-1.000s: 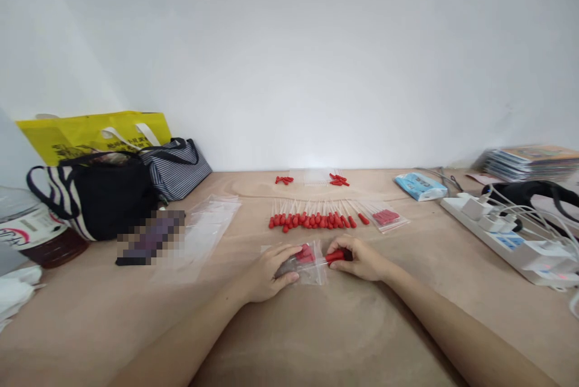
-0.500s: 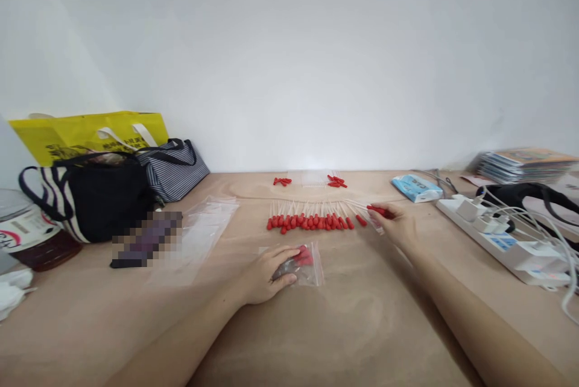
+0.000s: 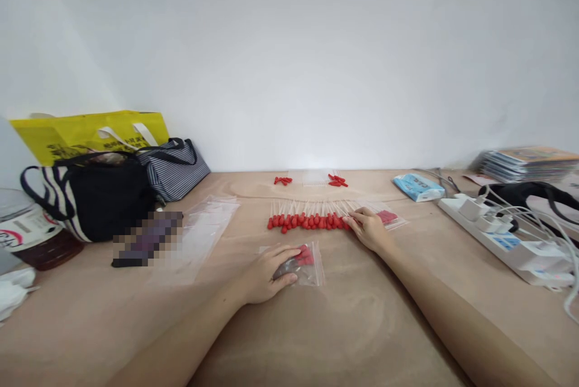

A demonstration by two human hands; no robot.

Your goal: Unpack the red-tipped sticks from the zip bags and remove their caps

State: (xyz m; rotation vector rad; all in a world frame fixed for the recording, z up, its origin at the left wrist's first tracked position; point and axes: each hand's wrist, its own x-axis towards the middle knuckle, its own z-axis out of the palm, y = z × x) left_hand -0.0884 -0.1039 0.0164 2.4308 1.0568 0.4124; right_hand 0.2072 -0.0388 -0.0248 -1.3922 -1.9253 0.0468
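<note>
A row of red-tipped sticks [image 3: 307,222] with thin pale stems lies across the middle of the table, red ends toward me. At its right end my right hand [image 3: 368,230] has thumb and fingers pinched at a red tip; the fingers partly cover it. Just beyond that hand lies a clear bag [image 3: 398,222] with red pieces in it. Nearer to me, my left hand [image 3: 266,275] holds a clear zip bag [image 3: 312,275] against the table, thumb on its near side and fingers over the top. Red pieces [image 3: 306,255] and something dark grey show inside.
Two small groups of red pieces [image 3: 283,181] [image 3: 337,181] lie at the back by the wall. Flat clear bags [image 3: 208,230] are spread on the left, near a black bag [image 3: 108,200]. A tissue pack [image 3: 418,187] and a power strip [image 3: 506,248] with cables stand right.
My right hand has moved left, off the bag with red pieces and onto the right end of the stick row. My left hand stays on the zip bag.
</note>
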